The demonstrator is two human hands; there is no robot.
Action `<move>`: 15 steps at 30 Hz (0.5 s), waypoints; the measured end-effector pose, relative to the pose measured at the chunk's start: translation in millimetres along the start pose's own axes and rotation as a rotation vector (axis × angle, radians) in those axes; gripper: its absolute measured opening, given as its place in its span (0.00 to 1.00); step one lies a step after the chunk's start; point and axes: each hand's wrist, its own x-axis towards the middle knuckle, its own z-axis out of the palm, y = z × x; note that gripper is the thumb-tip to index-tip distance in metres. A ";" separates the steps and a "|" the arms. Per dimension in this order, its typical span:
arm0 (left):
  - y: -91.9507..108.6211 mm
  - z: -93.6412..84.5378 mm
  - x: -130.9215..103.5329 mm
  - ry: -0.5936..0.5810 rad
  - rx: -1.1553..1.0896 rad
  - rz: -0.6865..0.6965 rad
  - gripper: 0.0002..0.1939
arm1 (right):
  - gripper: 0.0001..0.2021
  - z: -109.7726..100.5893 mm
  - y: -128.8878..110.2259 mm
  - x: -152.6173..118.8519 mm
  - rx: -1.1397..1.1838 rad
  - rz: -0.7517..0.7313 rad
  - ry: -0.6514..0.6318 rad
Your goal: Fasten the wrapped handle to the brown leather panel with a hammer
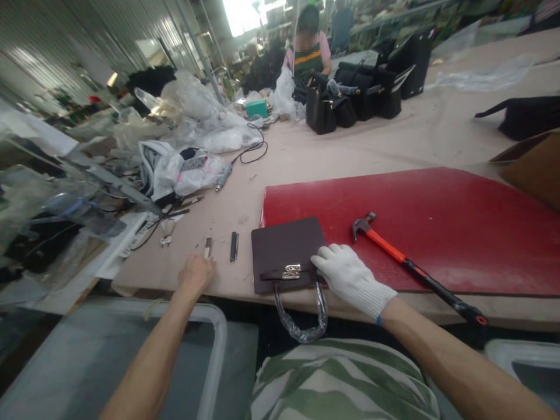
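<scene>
My left hand [196, 275] is bare and low over the table near its front edge. Its fingers are closed at the near end of a small flat metal tool [208, 245], whose exact kind I cannot make out. A white knitted glove covers my right hand [345, 271], its fingers curled on the right edge of a dark brown handbag [284, 248]. The bag lies flat, its silver clasp [291, 271] facing up. Its plastic-wrapped handle [301, 332] hangs over the table edge toward me. Between my left hand and the bag lie thin dark strips [234, 247].
A claw hammer [405, 262] with an orange and black handle lies across the red board [437, 216] at right. Black handbags [359, 87] stand farther back, near a person [308, 52]. Plastic bags [196, 116] and a cord [258, 149] clutter the left.
</scene>
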 end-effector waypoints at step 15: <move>89.5 10.3 -82.2 0.237 -0.214 1.105 0.16 | 0.08 22.1 9.7 1.8 -0.111 -0.212 0.004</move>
